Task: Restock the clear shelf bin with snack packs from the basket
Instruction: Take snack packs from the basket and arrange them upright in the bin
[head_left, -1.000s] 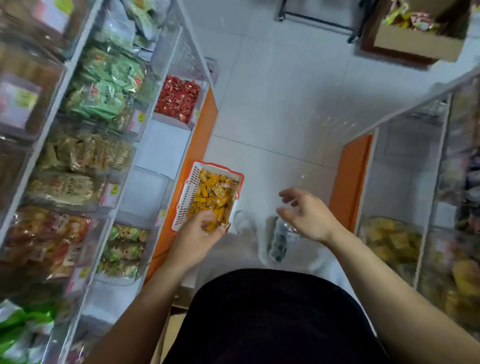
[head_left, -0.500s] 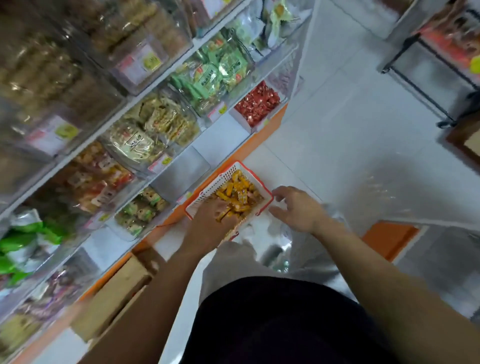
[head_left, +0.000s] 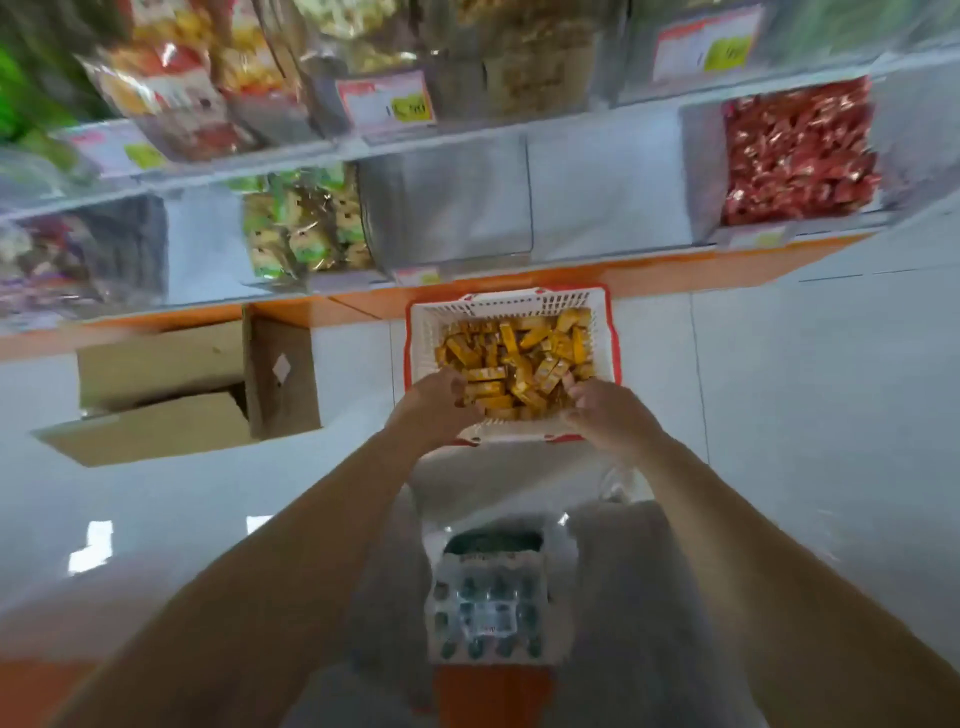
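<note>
Head camera: I look down past two bare forearms at a white tiled floor (head_left: 779, 415) in front of a shelf unit; the picture is motion-blurred.
Basket: a white slotted plastic basket with a red rim (head_left: 511, 306) stands on the floor, its far end against the orange base of the shelves.
Snack packs: small yellow-orange snack packs (head_left: 524, 353) lie heaped inside the basket.
Left hand: the left hand (head_left: 434, 402) is at the basket's near left corner, fingers (head_left: 457, 387) bent down among the packs; I cannot tell whether they have closed round any.
Right hand: the right hand (head_left: 608, 415) is at the near right corner, fingers curled by the rim and touching the heap; what they hold I cannot tell.
Shelf bin: the clear plastic shelf bin (head_left: 447, 208) sits on the lowest shelf, straight above the basket.
Neighbours: a bin of green-and-tan packets (head_left: 306, 223) is to its left, a bin of red wrapped sweets (head_left: 795, 150) further right.
Box: an open brown cardboard box (head_left: 171, 384) lies on the floor left of the basket, apart from it.
</note>
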